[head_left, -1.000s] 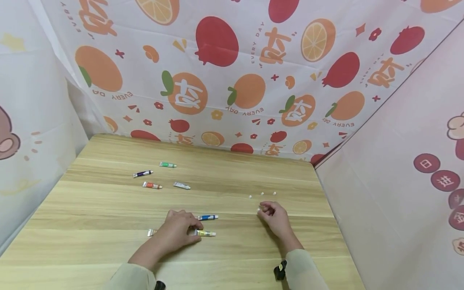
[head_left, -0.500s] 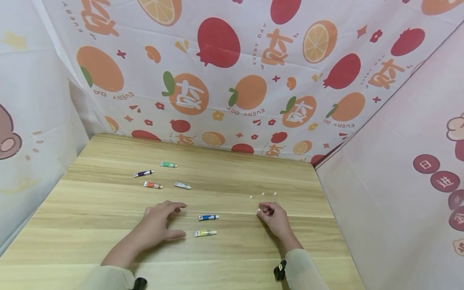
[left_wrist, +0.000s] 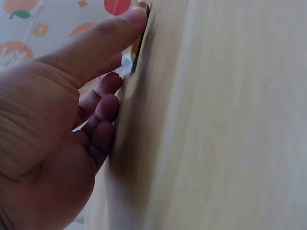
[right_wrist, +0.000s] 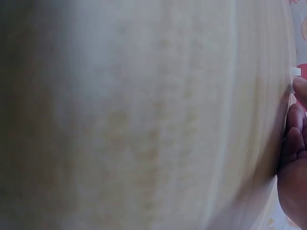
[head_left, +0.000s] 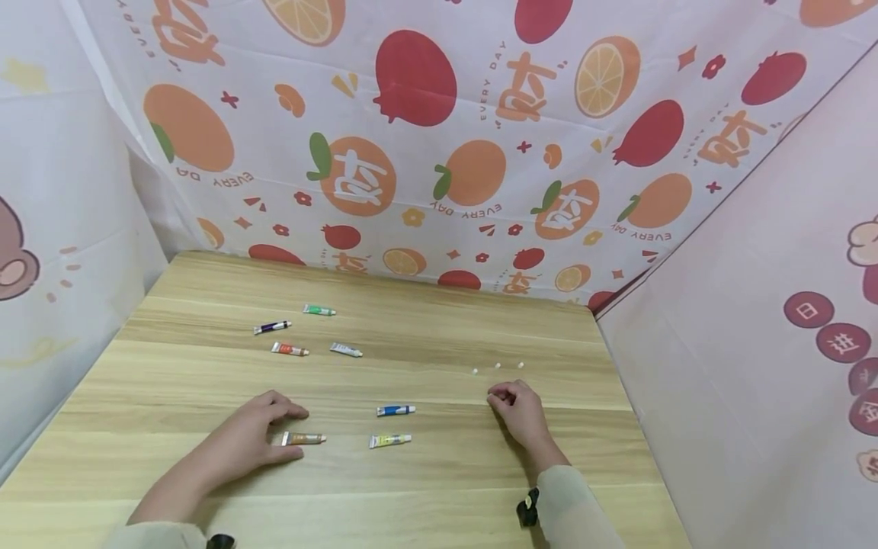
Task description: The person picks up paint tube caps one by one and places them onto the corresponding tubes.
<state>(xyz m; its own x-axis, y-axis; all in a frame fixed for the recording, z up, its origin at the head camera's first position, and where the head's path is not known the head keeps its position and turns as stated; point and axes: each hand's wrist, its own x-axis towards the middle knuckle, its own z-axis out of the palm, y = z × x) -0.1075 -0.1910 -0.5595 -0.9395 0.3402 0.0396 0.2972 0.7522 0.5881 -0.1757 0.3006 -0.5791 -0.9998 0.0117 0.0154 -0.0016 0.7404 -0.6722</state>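
Observation:
My left hand [head_left: 257, 433] lies low over the table, thumb and fingers spread on either side of a brown paint tube [head_left: 304, 438]. In the left wrist view the thumb overlaps this tube [left_wrist: 136, 40]. To its right lie a blue paint tube [head_left: 395, 410] and a yellow paint tube [head_left: 390, 441]. My right hand [head_left: 523, 415] rests at the table's right side, fingers curled in and thumb against the index finger, pinching a small white cap. Most of that cap is hidden by the fingertips. A white piece [right_wrist: 296, 72] shows at the thumb tip in the right wrist view.
Three small white caps [head_left: 498, 365] lie beyond my right hand. Farther back on the left are green [head_left: 319, 310], purple [head_left: 272, 327], red [head_left: 290, 349] and white [head_left: 346, 350] paint tubes. A fruit-print curtain [head_left: 439, 152] rises behind the wooden table [head_left: 425, 496].
My left hand has drawn away leftward from the yellow tube, its fingers spreading, and now stands around the brown tube. The right hand has stayed nearly still.

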